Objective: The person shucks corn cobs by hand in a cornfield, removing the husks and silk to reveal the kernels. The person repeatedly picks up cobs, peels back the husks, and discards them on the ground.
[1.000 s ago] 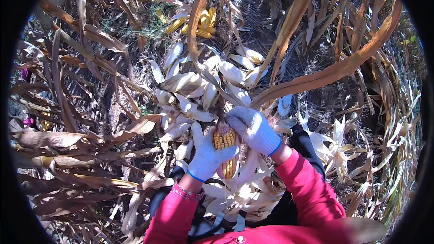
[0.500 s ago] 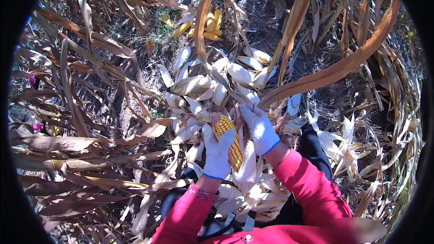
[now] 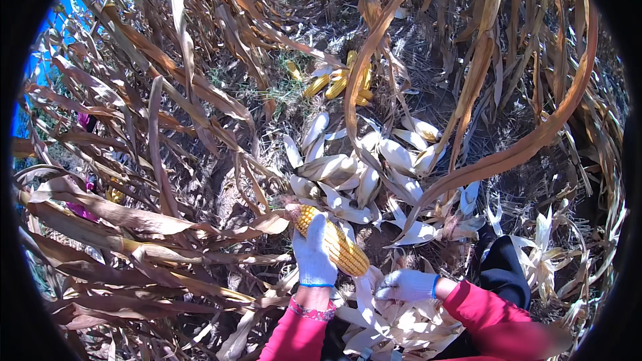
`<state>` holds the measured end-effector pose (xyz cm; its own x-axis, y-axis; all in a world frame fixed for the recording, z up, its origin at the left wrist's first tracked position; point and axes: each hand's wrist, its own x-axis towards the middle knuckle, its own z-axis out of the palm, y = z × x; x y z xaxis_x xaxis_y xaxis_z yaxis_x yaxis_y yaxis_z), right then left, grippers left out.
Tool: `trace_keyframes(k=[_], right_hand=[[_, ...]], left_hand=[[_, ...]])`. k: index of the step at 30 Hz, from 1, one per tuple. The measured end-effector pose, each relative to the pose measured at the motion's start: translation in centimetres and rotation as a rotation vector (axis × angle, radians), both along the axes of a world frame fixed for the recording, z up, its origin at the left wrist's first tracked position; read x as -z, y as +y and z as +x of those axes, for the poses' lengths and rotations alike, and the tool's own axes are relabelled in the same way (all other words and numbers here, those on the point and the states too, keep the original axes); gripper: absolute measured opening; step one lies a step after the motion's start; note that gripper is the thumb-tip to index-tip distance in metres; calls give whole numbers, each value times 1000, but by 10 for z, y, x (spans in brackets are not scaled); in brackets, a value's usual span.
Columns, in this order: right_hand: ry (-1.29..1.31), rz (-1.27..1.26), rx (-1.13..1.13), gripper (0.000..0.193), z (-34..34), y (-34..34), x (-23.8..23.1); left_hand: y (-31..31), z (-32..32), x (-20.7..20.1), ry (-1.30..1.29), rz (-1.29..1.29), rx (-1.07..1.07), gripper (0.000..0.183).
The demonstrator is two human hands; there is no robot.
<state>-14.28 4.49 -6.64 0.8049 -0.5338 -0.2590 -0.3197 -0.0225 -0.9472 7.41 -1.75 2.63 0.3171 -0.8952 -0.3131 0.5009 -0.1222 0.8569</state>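
My left hand (image 3: 313,254), in a white knitted glove with a blue cuff edge, wraps around a yellow ear of corn (image 3: 346,252). The ear's kernels are bare and its tip points up and left. Low to the right of the ear is my gloved right hand (image 3: 406,285), fingers closed against a pale corn husk (image 3: 364,293) below the ear's base. The fingertips are partly hidden there. Loose husks (image 3: 418,324) lie in a heap beneath my right hand.
Ahead lies a pile of ears still in husks (image 3: 332,168); several bare yellow ears (image 3: 336,87) sit beyond it. Dry stalks and leaves (image 3: 180,227) crowd the left side. A long curved brown leaf (image 3: 508,154) arches across the right. My dark-clad leg (image 3: 503,269) is at right.
My left hand has lifted the ear away from the pile, and the husk has come down off its base. My right hand has moved down toward me. The view has shifted left and up.
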Motion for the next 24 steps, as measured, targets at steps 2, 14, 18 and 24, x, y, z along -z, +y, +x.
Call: trace_keyframes(k=[2, 14, 18, 24], right_hand=[[34, 221, 245, 23, -1, -12, -14], [-421, 523, 641, 85, 37, -20, -35], [-360, 534, 592, 87, 27, -27, -45], [-484, 653, 523, 78, 22, -31, -40]], left_hand=[[2, -2, 0, -33, -46, 63, 30], [20, -37, 16, -611, 14, 214, 26], [22, -27, 31, -743, -118, 219, 26], [15, -25, 40, -539, -101, 168, 25]])
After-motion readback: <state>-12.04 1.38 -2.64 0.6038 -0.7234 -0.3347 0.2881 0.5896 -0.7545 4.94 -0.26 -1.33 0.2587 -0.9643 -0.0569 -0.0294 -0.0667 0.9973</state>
